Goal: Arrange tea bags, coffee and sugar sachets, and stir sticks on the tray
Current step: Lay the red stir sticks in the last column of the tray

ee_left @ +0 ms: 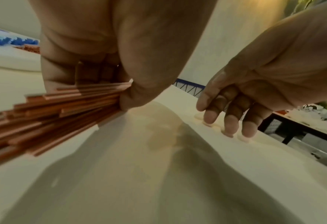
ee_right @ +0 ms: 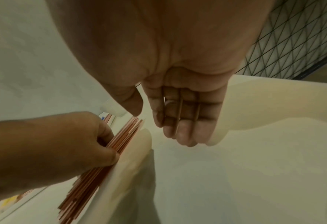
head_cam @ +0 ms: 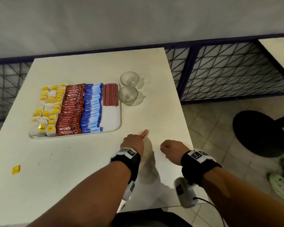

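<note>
A person's left hand (head_cam: 134,142) gripped a bundle of red stir sticks (head_cam: 144,133) above the near right part of a white table (head_cam: 72,169), thumb and curled fingers closed round the bundle's middle so that both ends fanned out. Just to its right, the right hand (head_cam: 172,150) hung over the table near the right edge, its fingers (ee_left: 229,121) loosely bent and pointing down at the tabletop, holding nothing that could be made out. A white tray (head_cam: 112,118) lay toward the table's far left. It carried, from its left side to its right, yellow-tagged tea bags (head_cam: 46,110), red Nescafé coffee sachets (head_cam: 71,108), blue sugar sachets (head_cam: 93,107) and, in the tray's far right corner, a neat row of stir sticks (head_cam: 110,94); the near right corner showed bare white. Two clear glass cups (head_cam: 129,86) stood just beside the tray's far right corner. A lone yellow sachet (head_cam: 16,169) lay near the table's left edge.
</note>
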